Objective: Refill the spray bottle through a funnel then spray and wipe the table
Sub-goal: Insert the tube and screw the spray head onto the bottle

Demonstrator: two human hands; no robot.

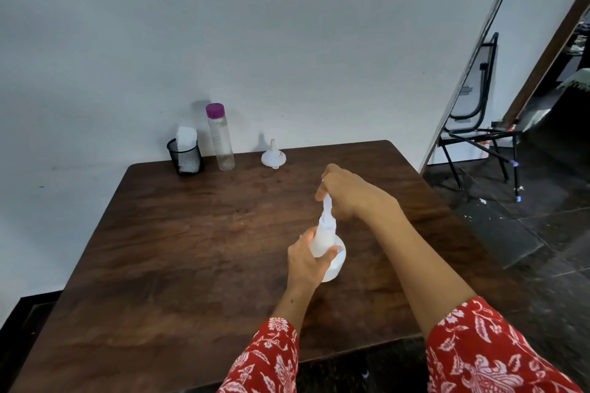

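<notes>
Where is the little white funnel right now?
The funnel sits upside down at the table's far edge, near the wall, right of the purple-capped bottle, untouched by either hand.

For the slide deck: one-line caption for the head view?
Left hand steadies the white spray bottle on the wooden table while the right hand grips its spray head.

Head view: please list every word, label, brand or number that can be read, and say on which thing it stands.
No text can be read.
Funnel: a small reddish mark on its side, too blurred to read.
Chair by the wall: a reddish mark low on it, too small to read.
Spray bottle, clear bottle with purple cap, mesh cup: no label visible.
</notes>
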